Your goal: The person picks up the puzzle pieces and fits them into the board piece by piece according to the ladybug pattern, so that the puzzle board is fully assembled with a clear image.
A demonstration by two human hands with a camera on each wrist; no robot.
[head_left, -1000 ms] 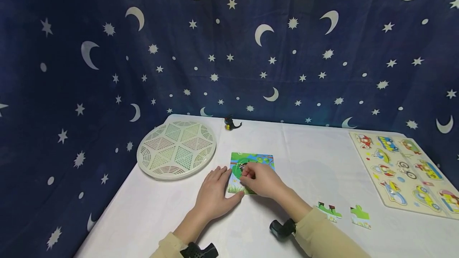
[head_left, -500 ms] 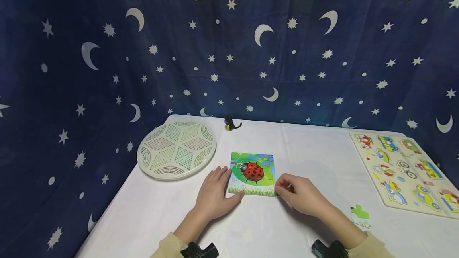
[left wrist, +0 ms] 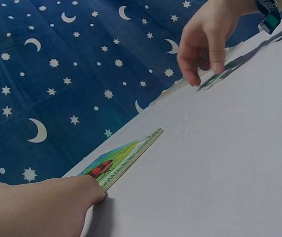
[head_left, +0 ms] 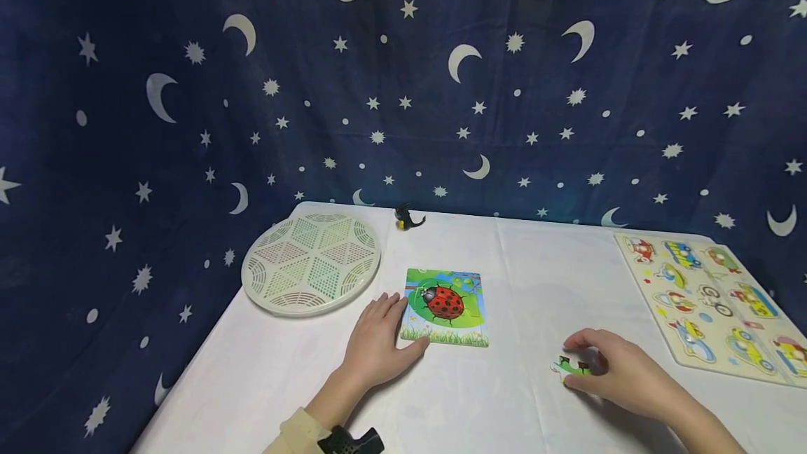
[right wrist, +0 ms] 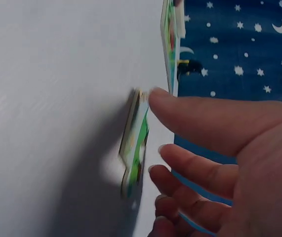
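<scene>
A square puzzle [head_left: 445,307] with a ladybug picture lies flat on the white table. My left hand [head_left: 376,343] rests at its left edge, fingers extended, thumb by the lower left corner; the left wrist view shows the thumb side [left wrist: 89,190] overlapping the puzzle's near edge. To the right, my right hand [head_left: 621,373] is around a small green and white jigsaw piece [head_left: 572,367], thumb over its near edge and index finger beyond its far edge. In the right wrist view the thumb and fingers [right wrist: 173,177] are spread beside the piece [right wrist: 137,136]. A second piece is hidden by that hand.
A round pale tray [head_left: 310,265] with a perforated star pattern stands at the left. A small black and yellow toy figure [head_left: 407,217] is at the back. A wooden vehicle puzzle board [head_left: 712,300] lies at the right. A starry blue curtain [head_left: 441,76] hangs behind.
My right hand has moved off the ladybug puzzle, rightward and toward me, to the loose jigsaw piece, and its fingers have spread. My left hand has stayed in place.
</scene>
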